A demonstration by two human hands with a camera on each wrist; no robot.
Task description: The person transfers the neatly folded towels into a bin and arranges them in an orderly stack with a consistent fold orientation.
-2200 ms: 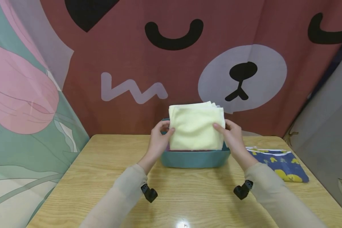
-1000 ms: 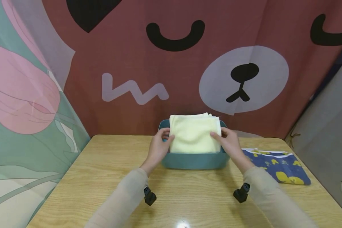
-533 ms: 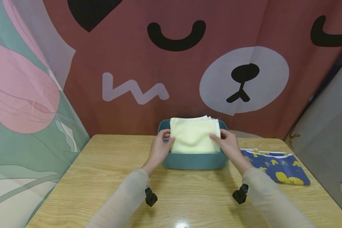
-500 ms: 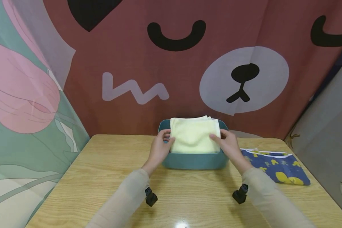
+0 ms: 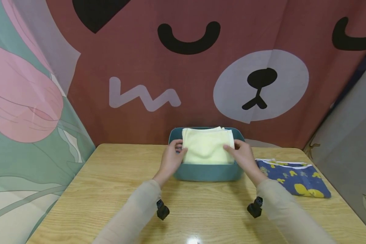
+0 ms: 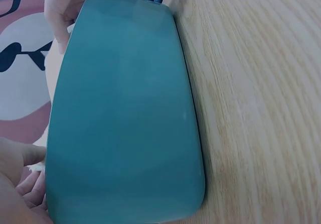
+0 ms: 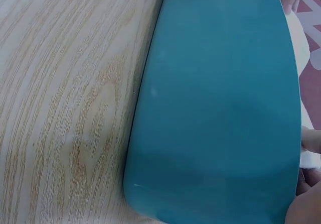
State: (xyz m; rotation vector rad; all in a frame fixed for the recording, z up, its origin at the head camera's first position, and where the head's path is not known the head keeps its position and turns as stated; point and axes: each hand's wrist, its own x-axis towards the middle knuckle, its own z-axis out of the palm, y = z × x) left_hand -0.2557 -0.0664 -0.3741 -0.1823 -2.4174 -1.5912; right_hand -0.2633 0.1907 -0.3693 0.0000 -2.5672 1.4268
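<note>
A folded pale yellow towel point(image 5: 207, 145), its stacked layers showing at the top edge, stands partly inside a teal bin point(image 5: 208, 173). My left hand point(image 5: 170, 157) pinches the towel's left side, thumb in front and fingers behind. On the opposite side my right hand point(image 5: 242, 156) holds it the same way. The towel's lower part is hidden by the bin's front wall. Both wrist views are mostly filled by that teal wall point(image 6: 125, 108), with fingertips at its rim.
A folded blue cloth with yellow print and white edging point(image 5: 296, 178) lies to the right of the bin on the wooden table point(image 5: 116, 183). A printed curtain point(image 5: 140, 125) hangs just behind the table's far edge.
Both hands have lowered the towel into the bin; its top edge has sunk from well above the rim to about rim height. The grip looks the same.
</note>
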